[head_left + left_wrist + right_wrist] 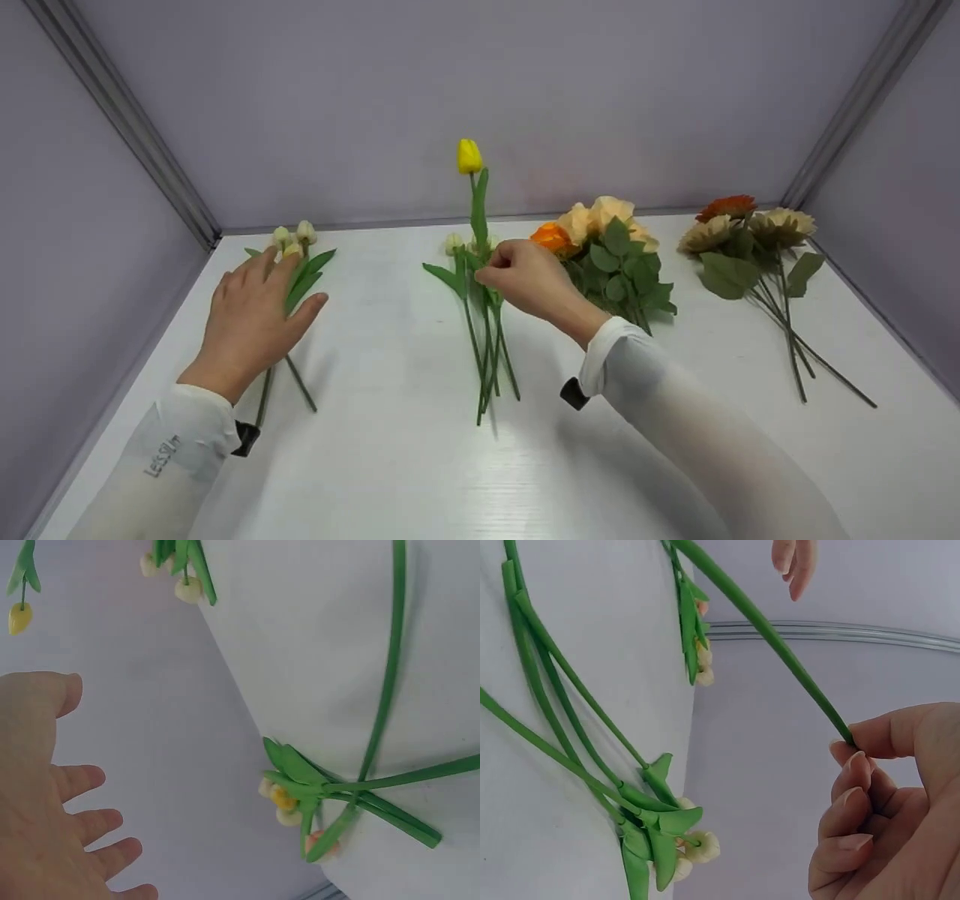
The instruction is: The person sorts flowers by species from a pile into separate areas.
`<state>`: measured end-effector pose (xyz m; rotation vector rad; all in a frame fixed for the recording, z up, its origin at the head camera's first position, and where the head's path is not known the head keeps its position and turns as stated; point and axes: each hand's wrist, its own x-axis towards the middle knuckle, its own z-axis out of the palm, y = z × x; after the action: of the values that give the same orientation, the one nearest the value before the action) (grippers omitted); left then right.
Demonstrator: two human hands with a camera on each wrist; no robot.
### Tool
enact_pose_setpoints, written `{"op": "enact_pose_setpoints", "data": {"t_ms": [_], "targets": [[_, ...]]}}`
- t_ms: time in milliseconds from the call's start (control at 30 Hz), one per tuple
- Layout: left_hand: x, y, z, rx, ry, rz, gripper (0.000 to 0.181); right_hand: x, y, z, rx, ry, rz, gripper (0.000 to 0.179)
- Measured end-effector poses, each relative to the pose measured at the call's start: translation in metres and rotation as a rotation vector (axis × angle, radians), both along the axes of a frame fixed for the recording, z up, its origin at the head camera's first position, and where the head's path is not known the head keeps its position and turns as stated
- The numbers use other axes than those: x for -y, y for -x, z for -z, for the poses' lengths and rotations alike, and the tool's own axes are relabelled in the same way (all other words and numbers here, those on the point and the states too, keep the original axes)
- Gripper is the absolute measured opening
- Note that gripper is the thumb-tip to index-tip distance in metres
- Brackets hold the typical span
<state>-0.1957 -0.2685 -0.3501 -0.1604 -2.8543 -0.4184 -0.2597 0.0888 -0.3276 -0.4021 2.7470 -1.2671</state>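
Observation:
My right hand (534,283) pinches the stem of a yellow tulip (469,157) between thumb and forefinger, bloom pointing up. The right wrist view shows the pinched green stem (769,634) and the other fingers curled in. Below that hand lies a middle bunch of pale tulips (452,277), with leaves and stems loosely crossed on the table. My left hand (251,319) hovers over a left bunch of tulips (305,231), its fingers spread and holding nothing. It partly hides that bunch, where a yellow bloom (283,799) shows among pale ones.
Peach and orange roses (611,217) with broad leaves lie right of the middle bunch. Farther right, beige and rust-coloured flowers (750,221) lie with their stems crossed. The white table (375,465) is bounded by grey panels (337,112) at the back and sides.

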Motion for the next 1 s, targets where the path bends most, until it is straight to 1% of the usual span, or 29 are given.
{"op": "enact_pose_setpoints", "data": {"t_ms": [133,267,367,433,600,800,1000], "targets": [[0.009,0.000,0.010,0.023,-0.004,-0.008,0.081,0.013,0.008,0.014,0.022,-0.122,0.007,0.026],[0.011,-0.001,0.017,0.041,0.000,-0.008,0.081,0.022,0.018,0.030,0.058,-0.252,0.016,0.023],[0.009,-0.001,0.020,0.055,-0.002,-0.007,0.081,0.028,0.025,0.040,0.076,-0.338,0.024,0.021],[0.008,-0.001,0.021,0.068,0.000,-0.006,0.081,0.030,0.029,0.046,0.087,-0.376,0.026,0.021],[0.006,0.000,0.025,0.098,0.007,-0.005,0.082,0.036,0.035,0.060,0.068,-0.460,0.020,0.021],[0.005,-0.001,0.028,0.118,-0.019,0.003,0.080,0.043,0.037,0.071,0.035,-0.580,0.015,0.019],[0.005,-0.002,0.030,0.118,-0.027,0.011,0.079,0.047,0.037,0.075,0.053,-0.672,-0.012,0.019]]}}
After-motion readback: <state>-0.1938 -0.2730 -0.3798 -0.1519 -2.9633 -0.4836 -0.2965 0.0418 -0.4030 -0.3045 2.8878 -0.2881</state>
